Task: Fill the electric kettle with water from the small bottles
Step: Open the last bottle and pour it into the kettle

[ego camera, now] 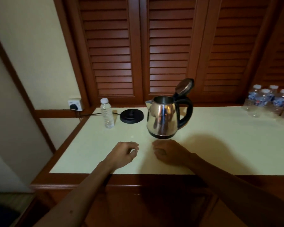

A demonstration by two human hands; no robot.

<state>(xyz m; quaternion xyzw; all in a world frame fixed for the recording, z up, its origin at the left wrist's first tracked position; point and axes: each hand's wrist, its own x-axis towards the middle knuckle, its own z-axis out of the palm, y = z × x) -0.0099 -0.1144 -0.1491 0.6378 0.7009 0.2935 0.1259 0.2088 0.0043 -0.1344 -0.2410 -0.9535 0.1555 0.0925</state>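
Both my hands rest on the cream countertop (pixel 220 145), near its front edge and just apart from each other. My left hand (pixel 124 153) lies with its fingers loosely curled inward, holding nothing. My right hand (pixel 169 153) does the same, fingers relaxed and tucked a little, nothing in its grasp. Neither one touches the kettle.

The steel electric kettle (pixel 162 118) stands upright on the counter just beyond my hands, nearer the right one. Its lid (pixel 184 86) is flipped up and back, so the mouth is open. The black handle (pixel 186 112) points to the right, the spout to the left. Whether there is water inside, I cannot tell.

The kettle is off its black round base (pixel 131 115), which sits to its left, further back. A cord runs from the base to a plug in the wall socket (pixel 75 105) at the far left. Beside the base, further left, stands one small clear bottle (pixel 107 113) with a white cap on, upright.

Well away at the far right of the counter, a cluster of small capped water bottles (pixel 269 102) with blue labels stands together. Brown louvred doors (pixel 169 46) fill the wall behind.
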